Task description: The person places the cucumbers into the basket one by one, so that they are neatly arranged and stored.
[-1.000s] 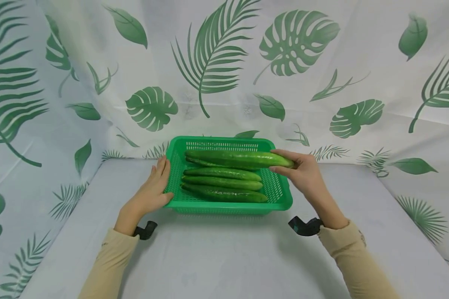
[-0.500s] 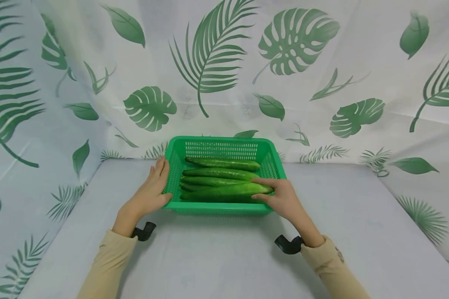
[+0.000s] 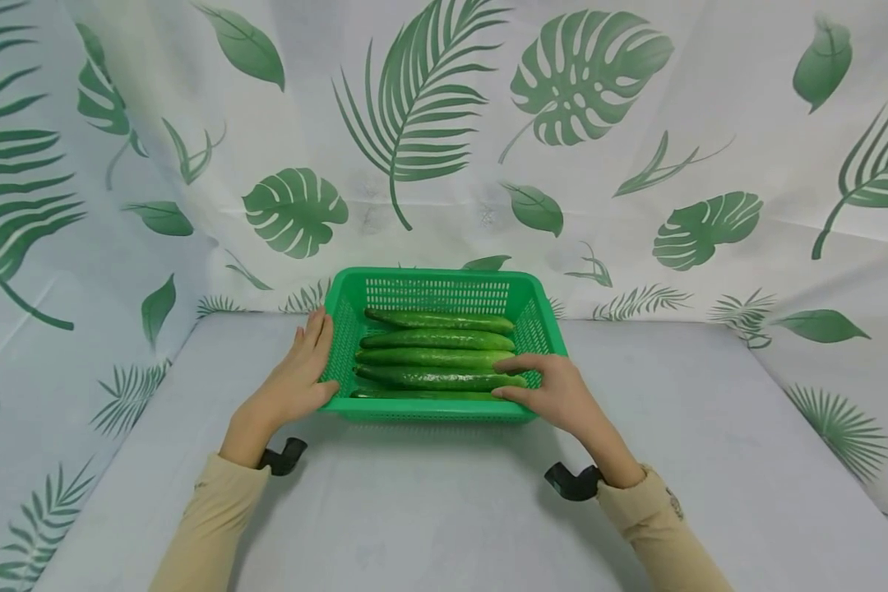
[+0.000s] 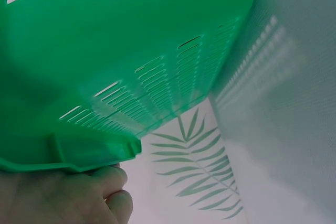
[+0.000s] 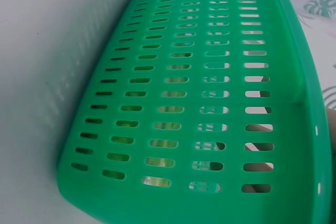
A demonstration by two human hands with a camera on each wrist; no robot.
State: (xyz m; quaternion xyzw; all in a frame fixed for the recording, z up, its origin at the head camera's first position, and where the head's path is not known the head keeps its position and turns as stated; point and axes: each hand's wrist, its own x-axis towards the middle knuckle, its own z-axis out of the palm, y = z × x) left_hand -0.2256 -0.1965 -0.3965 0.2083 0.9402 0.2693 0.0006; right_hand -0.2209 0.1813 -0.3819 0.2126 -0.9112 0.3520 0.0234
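Several long green cucumbers (image 3: 435, 339) lie side by side in a green plastic basket (image 3: 437, 408) with slotted walls. The frontmost cucumber (image 3: 422, 395) is partly hidden by the front rim. My left hand (image 3: 296, 378) rests against the basket's left end, fingers straight along the side and thumb at the front corner. In the left wrist view, that hand (image 4: 63, 195) is at the rim. My right hand (image 3: 551, 386) reaches over the right front corner, its thumb and fingers parted near the right ends of the front cucumbers. The right wrist view mostly shows the basket's outer wall (image 5: 157, 98).
The basket stands on a white-covered table (image 3: 429, 510). Behind it hangs a white cloth (image 3: 444, 238) with green leaf prints, which also runs along the sides. Black wrist mounts (image 3: 573, 482) sit below both hands.
My right hand brought a cucumber from the basket's back to its front and let it go; it now lies low against the front wall. My left hand stayed at the basket's left end.
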